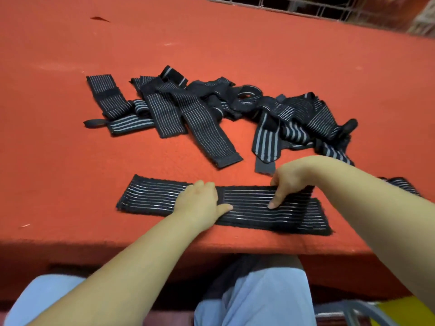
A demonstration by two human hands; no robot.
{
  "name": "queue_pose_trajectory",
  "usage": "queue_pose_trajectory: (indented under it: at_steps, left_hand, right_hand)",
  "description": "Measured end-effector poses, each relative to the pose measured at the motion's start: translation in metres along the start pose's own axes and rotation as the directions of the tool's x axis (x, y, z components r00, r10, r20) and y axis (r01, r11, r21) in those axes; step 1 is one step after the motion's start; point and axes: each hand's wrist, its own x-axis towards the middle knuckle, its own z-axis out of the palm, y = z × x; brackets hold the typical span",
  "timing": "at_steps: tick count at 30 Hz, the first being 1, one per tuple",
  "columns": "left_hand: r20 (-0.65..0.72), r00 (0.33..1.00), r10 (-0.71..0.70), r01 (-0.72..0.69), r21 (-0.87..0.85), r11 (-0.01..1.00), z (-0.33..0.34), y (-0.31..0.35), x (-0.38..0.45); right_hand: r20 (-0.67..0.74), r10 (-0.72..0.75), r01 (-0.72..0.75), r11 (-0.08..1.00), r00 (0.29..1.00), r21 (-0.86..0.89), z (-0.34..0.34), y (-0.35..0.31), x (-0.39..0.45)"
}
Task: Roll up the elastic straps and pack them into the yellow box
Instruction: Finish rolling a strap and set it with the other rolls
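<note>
A black elastic strap (150,196) with thin grey stripes lies flat along the near edge of the red table, its right part doubled over itself. My left hand (200,198) presses flat on the strap's middle, fingers straight. My right hand (289,180) holds the folded-over layer near the strap's right end, fingers curled on its far edge and thumb pressing on top. Behind lies a tangled pile of several more black striped straps (211,109). A yellow thing, perhaps the yellow box (404,311), shows at the bottom right corner below the table.
The red felt-covered table (70,149) stretches far to the left and back. A wire mesh fence (329,8) runs along the far edge. My knees in light blue trousers (254,300) sit under the near edge, next to a grey metal chair frame (348,309).
</note>
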Motion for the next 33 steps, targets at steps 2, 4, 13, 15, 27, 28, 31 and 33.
queue_pose_trajectory:
  at_steps: [2,4,13,15,27,28,31,33]
  left_hand:
    - [-0.027,1.000,0.008,-0.009,-0.048,0.999,0.002,-0.002,0.001]
    - [-0.030,1.000,0.008,-0.010,-0.079,0.997,0.001,-0.002,0.001]
    - [-0.133,0.991,0.026,-0.053,-0.202,0.978,0.000,-0.012,0.000]
    - [-0.244,0.969,-0.048,-0.013,-0.244,0.970,-0.004,-0.028,-0.006]
    - [-0.289,0.803,-0.521,0.487,-0.183,0.854,-0.030,-0.114,-0.032]
    - [-0.293,0.821,-0.489,0.423,-0.263,0.867,-0.029,-0.113,-0.031]
    - [-0.371,0.836,-0.404,0.110,-0.608,0.786,-0.027,-0.102,-0.028]
    - [-0.346,0.855,-0.387,-0.039,-0.787,0.615,-0.028,-0.090,-0.026]
  right_hand:
    - [0.070,0.076,-0.088,0.978,0.995,0.189,0.003,0.034,-0.003]
    - [0.063,0.134,-0.146,0.951,0.989,0.271,0.014,0.058,-0.001]
    - [-0.348,0.039,-0.088,0.988,0.937,-0.127,0.024,0.033,-0.004]
    - [-0.378,-0.067,0.089,0.995,0.923,0.040,0.029,0.007,-0.003]
    - [-0.392,-0.267,0.283,0.959,0.881,-0.016,0.042,-0.086,0.004]
    - [-0.360,-0.270,0.279,0.960,0.893,-0.028,0.043,-0.089,0.000]
    - [-0.256,-0.282,0.314,0.945,0.925,0.092,0.052,-0.096,-0.009]
    - [-0.202,-0.302,0.352,0.889,0.932,0.293,0.063,-0.100,-0.011]
